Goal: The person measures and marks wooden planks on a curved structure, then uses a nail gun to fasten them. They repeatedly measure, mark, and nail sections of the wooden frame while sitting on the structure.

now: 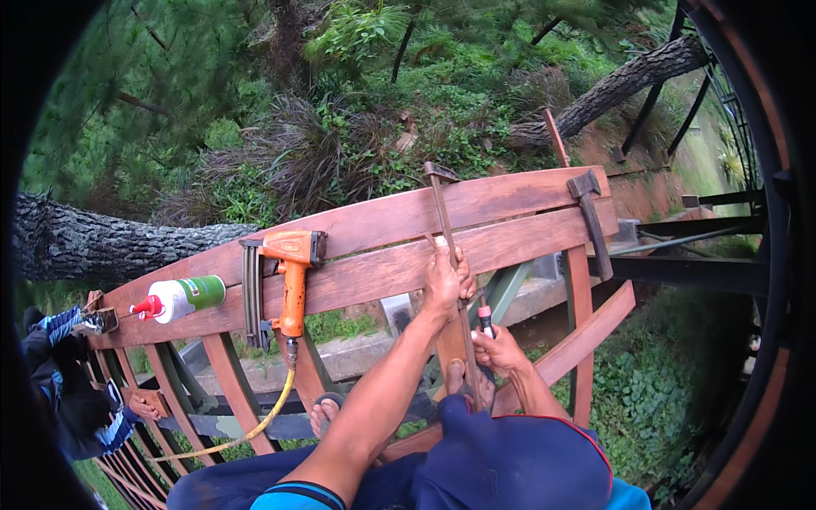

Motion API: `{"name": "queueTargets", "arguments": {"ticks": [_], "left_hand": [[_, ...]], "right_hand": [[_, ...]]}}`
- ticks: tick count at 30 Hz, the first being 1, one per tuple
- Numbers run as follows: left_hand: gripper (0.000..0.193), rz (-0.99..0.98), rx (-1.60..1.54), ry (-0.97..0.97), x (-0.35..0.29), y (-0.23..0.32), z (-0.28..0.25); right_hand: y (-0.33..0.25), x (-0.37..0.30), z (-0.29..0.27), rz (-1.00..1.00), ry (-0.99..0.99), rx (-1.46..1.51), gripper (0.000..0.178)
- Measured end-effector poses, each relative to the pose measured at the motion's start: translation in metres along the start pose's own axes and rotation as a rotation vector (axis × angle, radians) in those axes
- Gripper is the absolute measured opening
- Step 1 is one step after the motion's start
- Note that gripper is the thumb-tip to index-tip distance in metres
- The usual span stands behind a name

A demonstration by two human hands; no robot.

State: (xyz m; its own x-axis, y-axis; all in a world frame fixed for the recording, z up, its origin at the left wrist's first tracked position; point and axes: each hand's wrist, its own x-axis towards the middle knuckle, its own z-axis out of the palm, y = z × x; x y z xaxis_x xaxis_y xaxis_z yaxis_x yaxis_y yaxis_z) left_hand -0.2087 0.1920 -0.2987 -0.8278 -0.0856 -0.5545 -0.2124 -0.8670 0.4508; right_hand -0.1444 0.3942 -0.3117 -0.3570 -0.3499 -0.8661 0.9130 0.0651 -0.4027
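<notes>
Clamping in hand: left hand gripping bar clamp across railing; right hand, five o'clock, fingers closed on red-tipped tool. Next, probably steady tightening.

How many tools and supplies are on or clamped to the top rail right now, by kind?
Bar clamps: 2, one under the left hand at, one at the right end
Orange nail gun: 1
Glue bottle: 1
Total: 4
The right hand holds a small red-tipped tool below the rail, not counted.
</notes>
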Motion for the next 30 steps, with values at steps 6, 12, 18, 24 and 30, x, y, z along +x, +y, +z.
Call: {"name": "queueTargets", "arguments": {"ticks": [6,12,18,24,30], "left_hand": [[0.055,-0.033,-0.019,0.047,-0.003,0.003,0.001],[0.055,-0.032,-0.008,0.015,-0.003,0.004,0.001],[0.054,-0.027,-0.028,-0.028,-0.004,0.003,-0.001],[0.054,0.016,0.041,0.056,-0.006,0.002,0.002],[0.052,-0.011,0.029,0.055,-0.005,-0.001,-0.003]], "right_hand": [[0.007,-0.017,0.037,-0.458,0.557,-0.967,0.034],[0.010,0.003,0.041,-0.521,0.668,-1.104,0.027],[-0.015,0.005,0.017,-0.101,0.095,-0.296,0.025],[0.001,0.004,0.049,-0.896,0.704,-1.118,0.040],[-0.027,0.040,0.040,-0.518,0.501,-0.953,0.026]]}}
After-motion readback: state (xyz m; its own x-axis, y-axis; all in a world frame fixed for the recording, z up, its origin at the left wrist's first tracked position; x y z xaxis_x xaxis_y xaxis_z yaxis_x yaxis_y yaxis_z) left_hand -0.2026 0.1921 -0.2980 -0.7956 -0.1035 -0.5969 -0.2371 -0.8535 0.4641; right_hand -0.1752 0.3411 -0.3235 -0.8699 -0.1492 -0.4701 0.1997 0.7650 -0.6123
